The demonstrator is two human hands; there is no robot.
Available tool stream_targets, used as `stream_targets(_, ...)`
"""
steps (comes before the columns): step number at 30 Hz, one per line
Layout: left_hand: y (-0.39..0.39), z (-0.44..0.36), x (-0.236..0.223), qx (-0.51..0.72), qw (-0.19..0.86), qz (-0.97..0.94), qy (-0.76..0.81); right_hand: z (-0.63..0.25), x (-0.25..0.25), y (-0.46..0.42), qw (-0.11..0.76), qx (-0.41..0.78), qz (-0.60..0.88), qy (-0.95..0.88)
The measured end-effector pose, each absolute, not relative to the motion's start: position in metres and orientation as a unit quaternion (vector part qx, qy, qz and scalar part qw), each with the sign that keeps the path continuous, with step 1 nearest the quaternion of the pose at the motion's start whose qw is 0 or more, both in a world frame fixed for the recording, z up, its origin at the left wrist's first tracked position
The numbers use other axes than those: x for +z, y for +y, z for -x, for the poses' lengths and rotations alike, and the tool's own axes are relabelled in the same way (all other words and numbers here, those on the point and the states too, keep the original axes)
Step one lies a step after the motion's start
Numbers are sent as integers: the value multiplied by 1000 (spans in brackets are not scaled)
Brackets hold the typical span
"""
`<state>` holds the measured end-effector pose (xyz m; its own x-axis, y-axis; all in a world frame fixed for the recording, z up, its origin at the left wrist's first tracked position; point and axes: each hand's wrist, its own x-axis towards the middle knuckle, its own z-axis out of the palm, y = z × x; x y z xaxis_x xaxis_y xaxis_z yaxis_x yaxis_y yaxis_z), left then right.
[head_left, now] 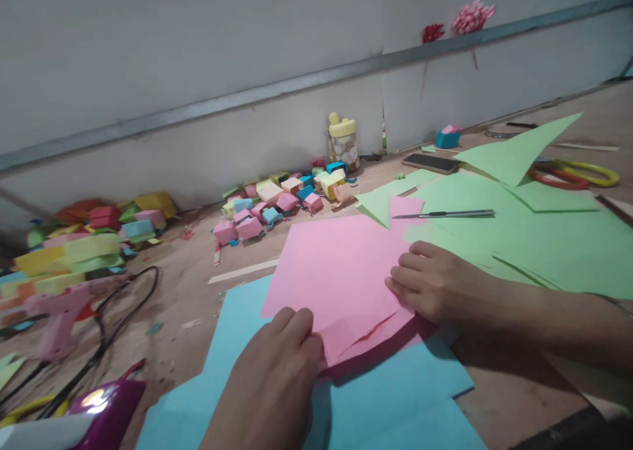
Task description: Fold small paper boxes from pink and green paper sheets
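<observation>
Pink paper [336,265], apparently more than one sheet, lies over blue paper [395,397] at the middle of the table. Its near edge bends up off the blue. My left hand [277,371] is closed on the near left corner, the fingertips partly hidden. On the right edge, my right hand [430,282] grips the same paper with curled fingers. Green sheets [544,246] spread out to the right, some cut and folded up. A slim pointed metal tool [445,213] rests across the pink and green paper, just beyond my right hand.
Small folded paper boxes [277,199] are heaped by the wall, with another pile [99,239] at left. A pink glue gun [59,318] with a black cord lies left, near a purple object [103,414]. A phone [430,163], scissors [573,174] and a yellow-lidded jar [343,143] stand farther back.
</observation>
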<state>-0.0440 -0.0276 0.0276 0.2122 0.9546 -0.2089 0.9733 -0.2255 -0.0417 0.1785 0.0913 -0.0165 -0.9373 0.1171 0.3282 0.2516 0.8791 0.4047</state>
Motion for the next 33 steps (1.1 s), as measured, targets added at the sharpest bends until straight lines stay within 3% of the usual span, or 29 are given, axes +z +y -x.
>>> stream_targets(12,11,18,35,-56,96,-854,509,-176,-10,84,97,-162,134,-973)
stream_targets(21,9,25,28,-69,88,-855,506,-188,-2,102,38,-196,190,-961)
stream_targets(24,11,24,28,-77,92,-854,506,-191,2,107,73,-229,251,-938)
stream_targets(27,11,22,28,-80,98,-850,512,-185,6,99,115,-175,211,-955)
stream_targets(30,10,22,28,-78,94,-850,512,-176,5,87,76,-120,160,-977)
stream_targets(33,9,22,28,-89,92,-850,511,-176,4,84,44,-142,182,-972)
